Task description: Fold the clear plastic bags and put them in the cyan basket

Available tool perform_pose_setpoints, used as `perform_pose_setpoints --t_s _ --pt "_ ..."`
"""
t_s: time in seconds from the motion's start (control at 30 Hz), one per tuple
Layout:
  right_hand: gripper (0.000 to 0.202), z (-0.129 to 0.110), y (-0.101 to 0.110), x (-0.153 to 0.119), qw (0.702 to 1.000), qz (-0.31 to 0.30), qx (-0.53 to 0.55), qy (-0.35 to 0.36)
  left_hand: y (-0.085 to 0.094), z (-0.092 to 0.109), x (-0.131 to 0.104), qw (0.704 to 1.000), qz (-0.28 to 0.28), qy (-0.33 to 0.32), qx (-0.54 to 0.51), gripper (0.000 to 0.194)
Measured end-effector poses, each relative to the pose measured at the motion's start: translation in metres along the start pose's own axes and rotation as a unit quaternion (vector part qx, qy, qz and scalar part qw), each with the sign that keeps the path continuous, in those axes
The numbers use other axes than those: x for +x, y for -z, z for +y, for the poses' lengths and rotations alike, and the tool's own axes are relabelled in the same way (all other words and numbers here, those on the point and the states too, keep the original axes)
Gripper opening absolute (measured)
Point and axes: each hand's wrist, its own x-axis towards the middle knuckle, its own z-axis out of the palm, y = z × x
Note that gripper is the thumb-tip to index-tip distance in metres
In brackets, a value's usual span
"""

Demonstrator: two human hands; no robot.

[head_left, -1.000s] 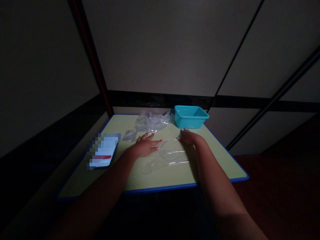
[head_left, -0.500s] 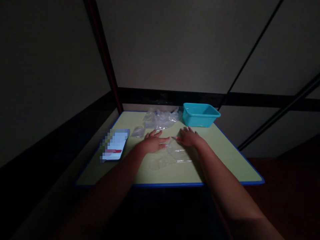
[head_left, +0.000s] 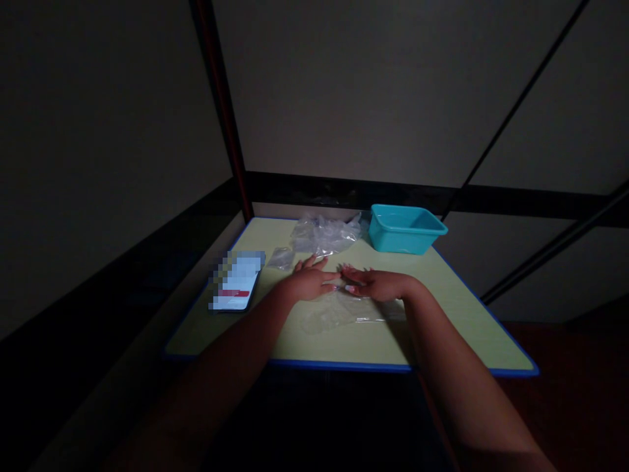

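Observation:
A clear plastic bag (head_left: 339, 316) lies flat near the middle of the pale yellow-green table (head_left: 216, 337). My left hand (head_left: 314, 280) rests over its far edge, palm down with the fingers spread. From the other side my right hand (head_left: 376, 283) lies over the bag too, its fingers stretched out toward my left hand. The fingertips of both hands nearly meet. What lies beneath the palms is hidden. A small folded clear bag (head_left: 282, 257) sits just beyond my left hand.
A heap of crumpled clear plastic bags (head_left: 327, 233) lies at the back of the table. To its right stands a turquoise plastic basin (head_left: 405, 237). A phone (head_left: 238, 288) with a lit screen is at the left. Panelled walls border the table's back and left.
My right hand has turned inward and come nearer to me, its fingers now pointing at my left hand. My left hand stays about where it was. The whole view has shifted slightly.

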Motion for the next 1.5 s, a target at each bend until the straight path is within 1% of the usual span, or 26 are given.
perform_pose_setpoints --t_s 0.13,0.47,0.67,0.83,1.03,1.17,1.33,1.5 --pt "0.081 0.0 -0.002 0.001 1.0 0.009 0.009 -0.012 -0.001 0.0 0.0 1.0 0.0 -0.004 0.0 0.046" --pt "0.085 -0.004 -0.001 0.0 0.999 -0.012 -0.025 -0.037 -0.004 -0.003 0.003 1.0 0.009 -0.013 0.01 0.047" --pt "0.081 -0.004 -0.002 0.0 0.999 -0.022 -0.028 -0.037 -0.006 -0.004 0.004 1.0 0.014 -0.017 0.008 0.048" --pt "0.081 -0.004 -0.002 0.0 0.998 -0.015 -0.031 -0.044 -0.005 -0.004 0.004 1.0 0.011 -0.014 0.001 0.048" --pt "0.082 -0.009 -0.002 -0.003 0.999 -0.003 -0.03 -0.045 -0.009 -0.008 0.007 1.0 0.021 -0.019 0.008 0.051" --pt "0.079 -0.012 0.0 -0.004 0.997 -0.019 -0.049 -0.051 -0.009 -0.008 0.007 1.0 0.016 -0.018 0.005 0.053" --pt "0.079 -0.008 0.002 -0.005 0.997 -0.026 -0.054 -0.038 -0.008 -0.007 0.007 1.0 0.018 -0.019 -0.003 0.052" --pt "0.079 0.002 -0.001 -0.009 0.997 -0.022 -0.063 -0.031 -0.01 -0.007 0.007 0.999 0.025 -0.022 0.0 0.054"
